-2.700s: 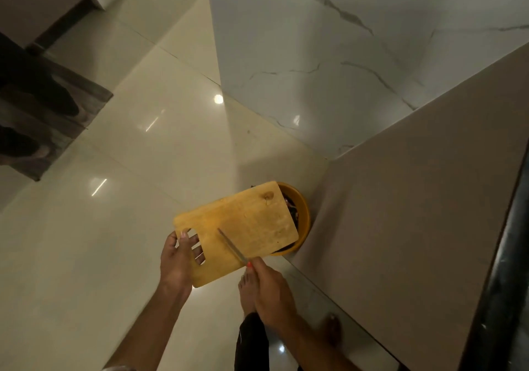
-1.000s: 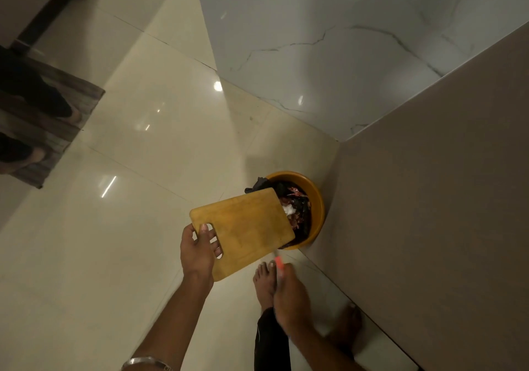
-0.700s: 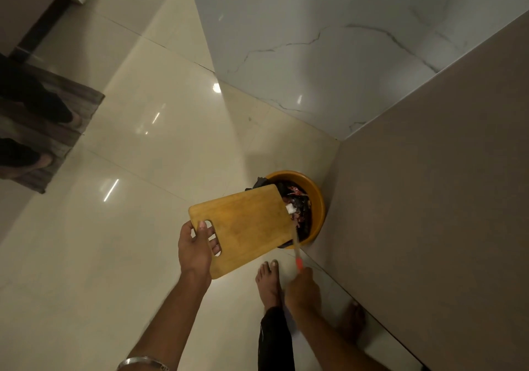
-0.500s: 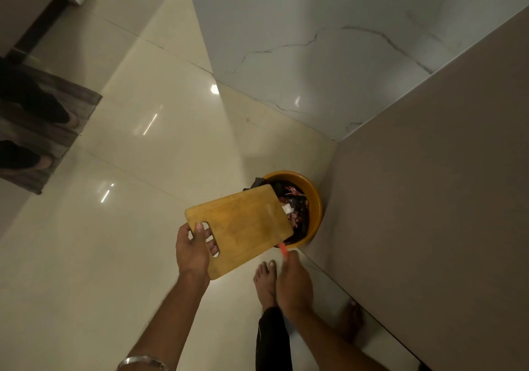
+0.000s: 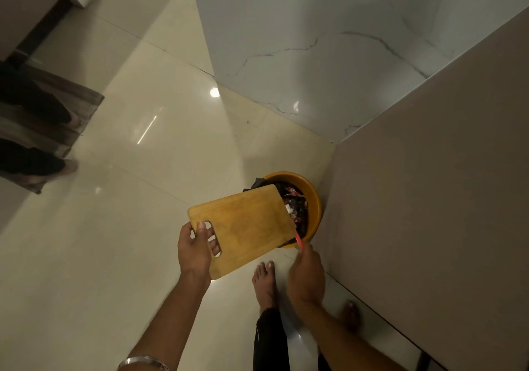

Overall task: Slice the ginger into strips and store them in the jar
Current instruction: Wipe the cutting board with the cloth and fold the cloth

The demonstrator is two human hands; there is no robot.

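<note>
Head view, looking down at the floor. Your left hand [image 5: 197, 249] grips the rectangular yellow wooden cutting board [image 5: 243, 227] at its handle end — fingers curled through the slot cut-out, thumb on the near edge. The board is tilted, its far end hanging over the round orange plastic bin [image 5: 310, 199] that sits on the floor in the corner where the white marble-veined wall panel [image 5: 315, 41] meets the plain brown cabinet side [image 5: 429, 199]. The bin holds dark mixed scraps in a black liner; a small white bit shows just past the board's far edge.

Your right hand [image 5: 306, 279] is curled closed round the red handle of a knife [image 5: 298, 240] — only a short red stretch shows above the knuckles, at the board's lower right corner, over the bin rim. The blade is not clear from here.

Ginger and jar: neither is in this view, and the board face looks bare.

A metal bangle [image 5: 143, 361] sits on your left wrist. Your bare left foot [image 5: 264, 282] stands on the glossy cream tile floor [image 5: 128, 170] just below the board; the other foot [image 5: 350, 315] is near the cabinet base. At far left, two dark-clad feet of another person [image 5: 34, 130] stand on a grey-brown mat [image 5: 83, 98].
</note>
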